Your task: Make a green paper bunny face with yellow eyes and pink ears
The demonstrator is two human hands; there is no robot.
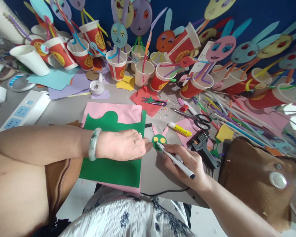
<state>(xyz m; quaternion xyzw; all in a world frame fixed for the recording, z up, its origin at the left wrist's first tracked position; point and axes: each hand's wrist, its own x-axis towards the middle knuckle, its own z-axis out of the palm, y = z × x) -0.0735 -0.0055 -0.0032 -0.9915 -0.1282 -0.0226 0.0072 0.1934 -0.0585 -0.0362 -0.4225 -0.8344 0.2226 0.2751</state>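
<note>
A small green paper bunny face (159, 138) with pink ears and yellow eye circles lies on the grey table. My right hand (185, 163) holds a white marker (179, 162) with a dark end, its tip touching the face near the left yellow eye. My left hand (124, 144), fingers bent together, rests over the green paper sheet (111, 172), its fingertips at the left edge of the face. Whether those fingertips pinch it is hard to see. Under the green sheet lies pink paper (128, 112). A dark marker cap (148, 125) is just above the face.
Paper cups (117, 65) with bunny faces on coloured stems line the back. Black scissors (202, 121), a yellow glue stick (180, 129) and a glue gun (204, 149) lie right of the face. A brown bag (256, 184) sits at right, a power strip (23, 112) at left.
</note>
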